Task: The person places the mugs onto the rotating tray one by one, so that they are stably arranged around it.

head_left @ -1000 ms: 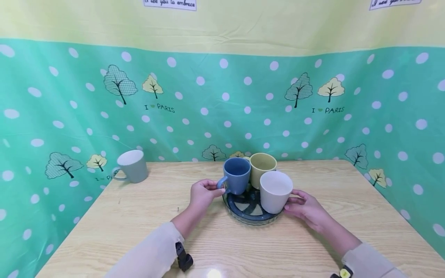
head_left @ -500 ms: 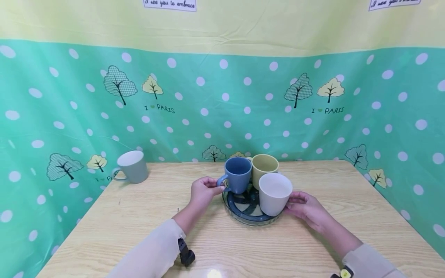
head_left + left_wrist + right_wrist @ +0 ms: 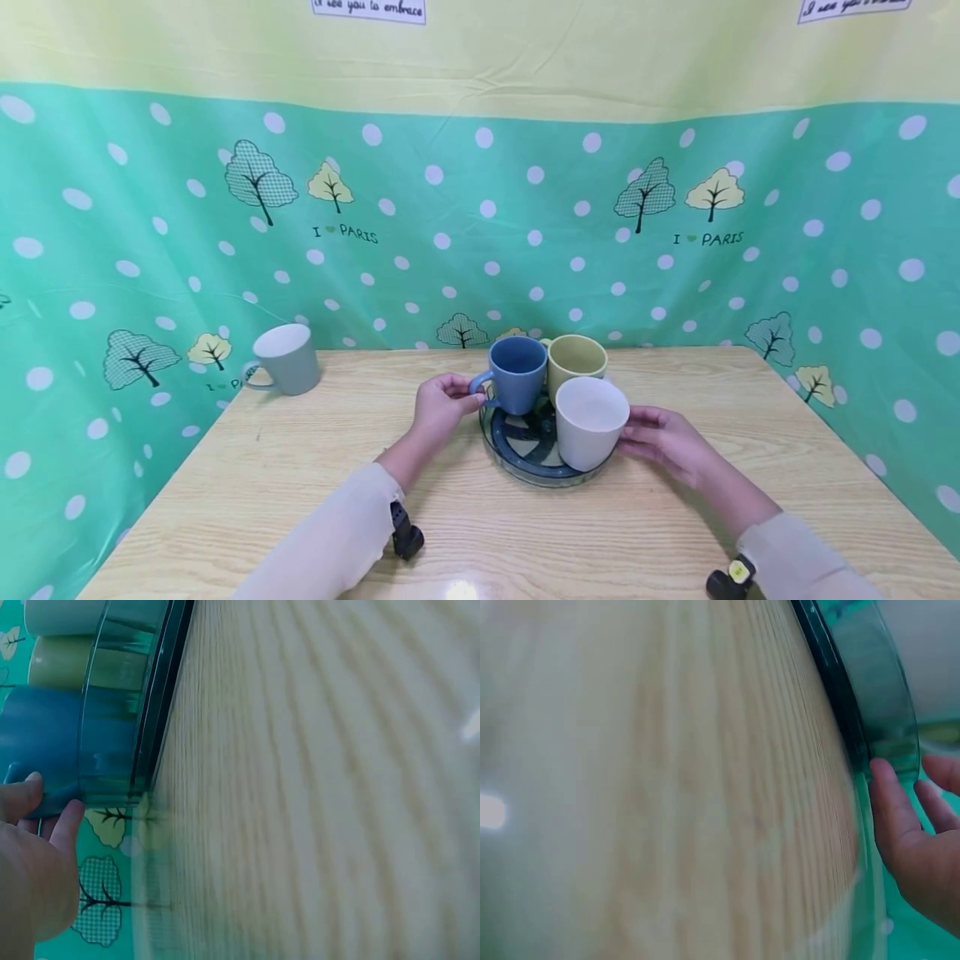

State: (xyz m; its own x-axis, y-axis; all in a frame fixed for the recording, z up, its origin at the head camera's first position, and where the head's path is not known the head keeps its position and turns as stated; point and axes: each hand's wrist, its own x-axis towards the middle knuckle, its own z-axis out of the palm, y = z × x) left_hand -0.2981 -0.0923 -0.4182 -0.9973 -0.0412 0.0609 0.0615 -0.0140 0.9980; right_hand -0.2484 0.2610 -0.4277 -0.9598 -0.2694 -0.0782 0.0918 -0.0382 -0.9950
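Note:
A round glass-walled tray point(image 3: 536, 477) with a dark, wheel-like base stands on the table. Inside it are a blue mug point(image 3: 517, 379), a yellow mug point(image 3: 576, 362) and a white cup point(image 3: 591, 429), all upright. My left hand point(image 3: 442, 408) pinches the blue mug's handle between thumb and fingers, as the left wrist view point(image 3: 41, 862) also shows. On the other side, my right hand point(image 3: 667, 446) is beside the white cup. Its fingertips point(image 3: 883, 771) touch the tray's glass wall, fingers extended. No handle of the white cup shows.
A grey mug point(image 3: 288, 362) stands apart at the table's back left, its handle to the left. Behind the wooden table point(image 3: 300, 467) hangs a green and yellow curtain point(image 3: 480, 208) with dots and trees, also along both sides.
The tray's contents have turned slightly clockwise: the blue and yellow mugs moved a little right, the white cup toward me and left. My left hand followed the handle; the right hand stayed alongside.

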